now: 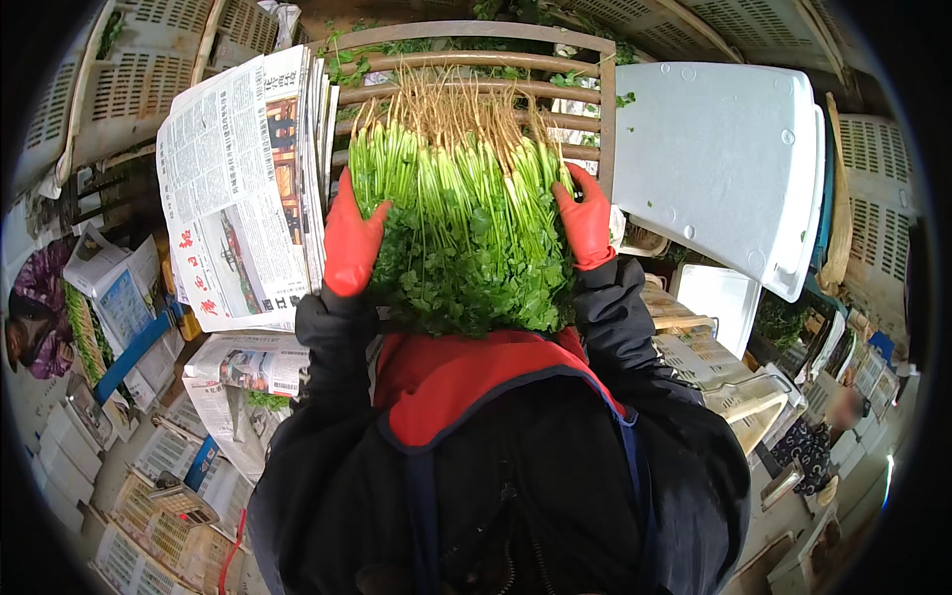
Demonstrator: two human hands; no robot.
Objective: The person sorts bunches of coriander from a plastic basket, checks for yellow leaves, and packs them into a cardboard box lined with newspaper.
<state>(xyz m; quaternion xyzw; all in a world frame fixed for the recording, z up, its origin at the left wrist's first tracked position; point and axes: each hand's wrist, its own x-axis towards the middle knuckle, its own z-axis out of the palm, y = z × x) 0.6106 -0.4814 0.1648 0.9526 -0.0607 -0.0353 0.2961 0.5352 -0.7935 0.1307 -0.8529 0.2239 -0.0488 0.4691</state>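
A wide bundle of coriander point(476, 218) lies in front of me, its pale brown roots at the far side and its green leaves toward my body. Both hands wear red rubber gloves. My left hand point(353, 238) is cupped against the left side of the bundle, its thumb over the stems. Against the right side presses my right hand point(587, 218), its thumb and fingers curled on the outer stems. The bundle is held between the two hands. Some of the fingers are hidden beneath or behind the stems.
Under the bundle is a slatted brown rack point(608, 109) with bits of green on it. A stack of newspapers point(233, 188) sits at the left, a white foam lid point(714, 159) at the right. Plastic crates point(154, 74) stand around. Other people point(808, 451) are at the right and left edges.
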